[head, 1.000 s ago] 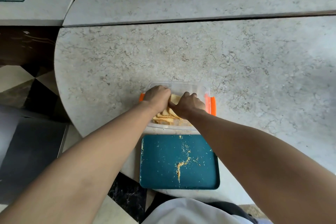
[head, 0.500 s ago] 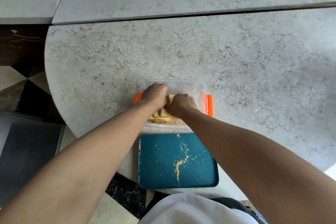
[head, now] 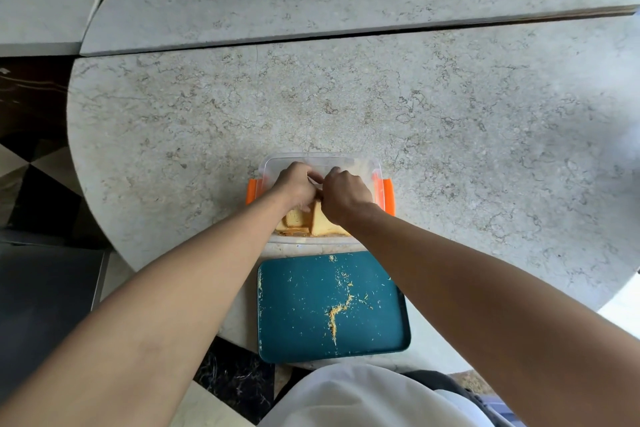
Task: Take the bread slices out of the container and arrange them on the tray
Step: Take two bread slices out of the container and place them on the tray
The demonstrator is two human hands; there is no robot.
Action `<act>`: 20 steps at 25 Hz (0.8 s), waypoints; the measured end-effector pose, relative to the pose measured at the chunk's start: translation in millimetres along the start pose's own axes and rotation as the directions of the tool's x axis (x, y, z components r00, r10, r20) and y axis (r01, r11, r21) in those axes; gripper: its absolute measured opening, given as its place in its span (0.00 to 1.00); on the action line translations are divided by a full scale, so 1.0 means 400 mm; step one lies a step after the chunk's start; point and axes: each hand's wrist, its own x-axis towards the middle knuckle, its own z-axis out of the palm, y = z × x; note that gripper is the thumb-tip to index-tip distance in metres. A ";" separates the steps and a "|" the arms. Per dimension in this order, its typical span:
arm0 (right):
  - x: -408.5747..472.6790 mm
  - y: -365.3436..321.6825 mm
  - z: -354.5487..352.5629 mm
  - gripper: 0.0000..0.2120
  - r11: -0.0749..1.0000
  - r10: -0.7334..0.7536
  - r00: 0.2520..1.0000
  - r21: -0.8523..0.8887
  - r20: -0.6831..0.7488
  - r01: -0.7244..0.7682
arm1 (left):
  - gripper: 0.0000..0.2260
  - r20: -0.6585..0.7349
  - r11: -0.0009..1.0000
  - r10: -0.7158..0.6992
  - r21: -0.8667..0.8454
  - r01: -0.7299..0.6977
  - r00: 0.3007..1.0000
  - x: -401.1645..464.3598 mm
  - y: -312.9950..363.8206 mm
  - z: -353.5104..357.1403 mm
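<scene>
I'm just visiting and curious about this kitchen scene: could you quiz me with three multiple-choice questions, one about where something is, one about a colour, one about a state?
1. Where does the rectangular flat tray lie relative to the clear plastic container with orange side clips?
A. Nearer the person, at the table's edge
B. Beyond it
C. Inside it

2. What colour is the tray?
A. Red
B. Dark teal
C. White

3. What does the tray hold now?
A. A full row of slices
B. Only scattered yellow crumbs
C. A lid

Answers:
1. A: the tray sits between the container and the person's body on the grey marbled table.
2. B: its surface is plainly dark teal.
3. B: the pale yellow bread slices are in the container, where the left hand and right hand reach in.
</scene>
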 end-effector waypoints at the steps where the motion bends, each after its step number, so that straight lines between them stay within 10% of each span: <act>1: -0.002 0.005 0.000 0.19 1.000 -0.011 1.000 -0.017 -0.007 0.011 | 0.12 0.019 0.999 -0.023 -0.038 0.023 1.000 0.001 -0.001 0.007; 12: -0.017 0.046 0.014 0.20 0.973 -0.125 0.992 -0.193 0.009 0.124 | 0.11 0.074 0.990 -0.105 -0.091 0.112 0.992 -0.018 -0.020 0.061; 20: -0.034 0.045 0.001 0.14 0.996 -0.090 0.993 -0.015 -0.071 0.089 | 0.07 -0.045 0.981 -0.054 -0.189 0.044 0.998 -0.039 -0.036 0.043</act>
